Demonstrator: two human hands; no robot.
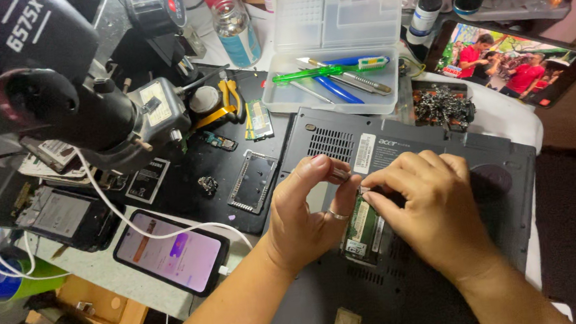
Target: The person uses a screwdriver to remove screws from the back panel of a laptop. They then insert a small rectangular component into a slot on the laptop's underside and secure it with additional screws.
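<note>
- The person has an upturned grey laptop (441, 162) on the bench, its matte plastic underside facing up, with a bay opened over a green memory module (360, 221).
- The left hand (306, 212) is curled, thumb and forefinger pinched together just above the bay on something small and pale; I cannot tell what it is, perhaps a clip or a screw.
- The right hand (431, 205) lies knuckles up, fingers bent down, with the fingertips touching the top edge of the module; it presses rather than grips.
- By my reckoning this is the stage of seating or freeing the module in its slot. The next move calls for even, gentle pressure along the thin, stiff board, which would handle badly if twisted.
- Just behind the laptop stands a clear plastic box (336, 74), lid up, holding blue and green tools. To the left a phone (171, 252) with a lit screen lies on a white cable.
</note>
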